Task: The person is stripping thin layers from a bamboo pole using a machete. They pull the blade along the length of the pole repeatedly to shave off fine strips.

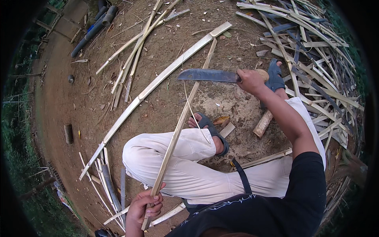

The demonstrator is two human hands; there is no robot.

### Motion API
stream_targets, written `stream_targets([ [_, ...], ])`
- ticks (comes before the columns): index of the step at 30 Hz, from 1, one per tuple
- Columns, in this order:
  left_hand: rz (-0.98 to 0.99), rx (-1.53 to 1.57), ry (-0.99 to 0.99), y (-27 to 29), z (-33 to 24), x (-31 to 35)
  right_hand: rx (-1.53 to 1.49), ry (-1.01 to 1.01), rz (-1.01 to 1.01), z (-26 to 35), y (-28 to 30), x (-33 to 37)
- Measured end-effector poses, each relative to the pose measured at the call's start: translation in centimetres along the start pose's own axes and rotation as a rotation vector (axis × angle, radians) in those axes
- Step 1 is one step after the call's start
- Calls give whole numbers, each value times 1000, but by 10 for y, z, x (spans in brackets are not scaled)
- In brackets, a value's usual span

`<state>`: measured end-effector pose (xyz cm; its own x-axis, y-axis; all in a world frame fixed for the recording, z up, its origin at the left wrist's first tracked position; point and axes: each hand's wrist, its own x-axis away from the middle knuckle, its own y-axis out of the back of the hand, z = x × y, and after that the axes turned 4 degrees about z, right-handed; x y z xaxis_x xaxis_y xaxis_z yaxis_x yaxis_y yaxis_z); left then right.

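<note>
1. The near end of a slender bamboo strip [173, 144] is held in the left hand [147, 205]; this grip is closed, with the fingers wrapped around the strip and a short length left projecting below.
2. The strip is slanted up and away over the pale trousers [205, 173], and its far end is seen beside a long split length [154, 86] on the ground [158, 118].
3. A broad knife [209, 75] is gripped by its handle in the right hand [252, 81]; that grip is also fully closed, and the blade is laid across the upper part of the strip. Whether the edge is biting cannot be told.
4. For clean paring, the blade is probably best set at a low angle and drawn in light, even strokes, with the strip turned by the left hand as needed.
5. The left fingers and the knee should be spared the path of the edge, and pressure would best be eased at any node, where the fibres are likely to catch.
6. The strip is narrow, straight and straw-coloured; a thin, curved sliver [190, 103] is seen alongside it.
7. The blade is dark and flat, with a hole near its tip, while the handle is ended in pale wood.
8. The long split length is smooth, whitish and gently bowed, marked by nodes. Pale and dark-skinned strips are heaped in a tangled pile [316, 71], and a stubby, rounded block [263, 123] is rested on gritty earth.
</note>
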<state>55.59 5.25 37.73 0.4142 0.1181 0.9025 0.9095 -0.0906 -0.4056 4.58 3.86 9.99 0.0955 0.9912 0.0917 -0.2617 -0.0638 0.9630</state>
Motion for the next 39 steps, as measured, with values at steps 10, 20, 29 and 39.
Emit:
stream_targets([
  [10, 46, 191, 29, 11, 3, -3, 1, -102, 34, 3, -4, -14],
  [20, 56, 260, 39, 1, -1, 1, -61, -377, 109, -14, -17, -75],
  [29, 39, 358, 109, 9, 10, -5, -177, -322, -65, -2, -53, -29],
  [39, 118, 423, 135, 15, 23, -12, -108, -110, -147, -14, -46, -21],
])
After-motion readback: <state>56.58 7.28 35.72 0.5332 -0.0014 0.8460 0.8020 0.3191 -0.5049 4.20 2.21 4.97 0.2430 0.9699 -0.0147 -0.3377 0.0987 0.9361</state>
